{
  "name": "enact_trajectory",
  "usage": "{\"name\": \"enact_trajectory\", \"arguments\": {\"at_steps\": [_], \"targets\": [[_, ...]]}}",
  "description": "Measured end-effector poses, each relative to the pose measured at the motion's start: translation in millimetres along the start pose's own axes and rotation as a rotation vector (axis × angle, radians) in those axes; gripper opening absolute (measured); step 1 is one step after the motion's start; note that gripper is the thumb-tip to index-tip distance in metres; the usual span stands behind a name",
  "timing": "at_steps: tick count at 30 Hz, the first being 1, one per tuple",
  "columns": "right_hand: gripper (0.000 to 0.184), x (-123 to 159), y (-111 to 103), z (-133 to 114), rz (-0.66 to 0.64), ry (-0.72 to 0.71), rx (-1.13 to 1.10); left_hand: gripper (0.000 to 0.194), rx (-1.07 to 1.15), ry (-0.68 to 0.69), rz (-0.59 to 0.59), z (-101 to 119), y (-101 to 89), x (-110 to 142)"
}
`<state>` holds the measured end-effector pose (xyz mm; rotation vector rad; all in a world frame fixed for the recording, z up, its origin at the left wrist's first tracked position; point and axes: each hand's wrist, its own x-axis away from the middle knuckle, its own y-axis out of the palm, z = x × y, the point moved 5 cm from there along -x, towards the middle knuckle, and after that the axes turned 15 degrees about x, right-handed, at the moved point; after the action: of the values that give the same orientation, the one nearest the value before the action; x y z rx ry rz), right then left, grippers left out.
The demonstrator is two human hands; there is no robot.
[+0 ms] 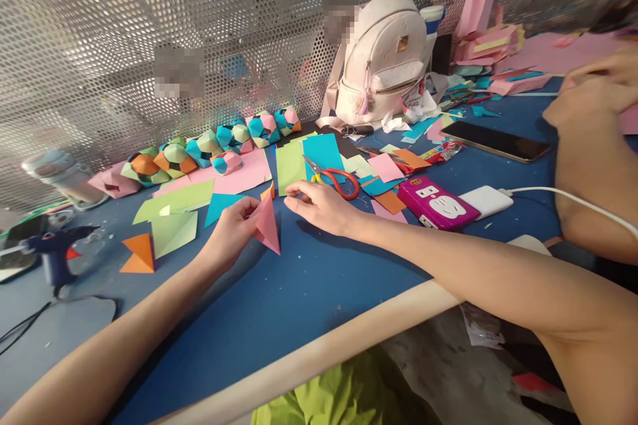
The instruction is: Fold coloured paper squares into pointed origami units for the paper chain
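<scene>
My left hand (235, 229) pinches a pink folded paper (269, 229) by its upper left edge, with a pointed corner hanging down over the blue table. Behind the pink piece, the top of a small orange folded paper (270, 190) shows; whether it is joined to it I cannot tell. To the right, my right hand (323, 207) is held above the table with loosely stretched fingers and nothing visible in them. Red-handled scissors (343, 180) lie just beyond it. Blue paper (218, 206), a green folded sheet (174, 232) and an orange folded piece (138, 254) lie left of my left hand.
Finished paper balls (199, 148) line the perforated metal wall. A white backpack (381, 60) stands behind. Right are a purple power adapter (437, 204), a phone (496, 141) and another person's arm (583, 166). A glue gun (54, 249) stands at left.
</scene>
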<state>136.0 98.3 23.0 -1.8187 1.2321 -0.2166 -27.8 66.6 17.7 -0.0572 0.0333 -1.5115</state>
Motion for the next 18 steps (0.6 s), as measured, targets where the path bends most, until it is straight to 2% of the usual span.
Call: {"name": "enact_trajectory", "arguments": {"at_steps": [4, 6, 7, 9, 10, 13, 18], "targets": [[0.054, 12, 8, -14, -0.066, -0.086, -0.006, 0.024, 0.108, 0.004, 0.087, -4, 0.9, 4], [0.061, 15, 12, -19, -0.056, -0.133, 0.027, 0.023, 0.132, -0.011, 0.09, -6, 3.3, 7], [0.053, 15, 12, -20, -0.04, -0.139, 0.027, 0.022, 0.136, -0.006, 0.089, -6, 4.5, 8], [0.02, 12, 10, -16, -0.009, -0.093, 0.007, 0.02, 0.155, 0.024, 0.084, -5, 6.6, 10], [0.015, 10, 9, -12, 0.001, -0.046, 0.001, 0.02, 0.181, 0.038, 0.08, -5, 7.5, 10], [0.034, 2, 5, 2, -0.019, 0.106, -0.057, 0.026, 0.306, 0.025, 0.069, -7, 9.6, 10], [0.022, -1, 19, 18, -0.212, 0.341, -0.551, 0.035, 0.389, 0.014, 0.086, -8, 8.5, 9]]}}
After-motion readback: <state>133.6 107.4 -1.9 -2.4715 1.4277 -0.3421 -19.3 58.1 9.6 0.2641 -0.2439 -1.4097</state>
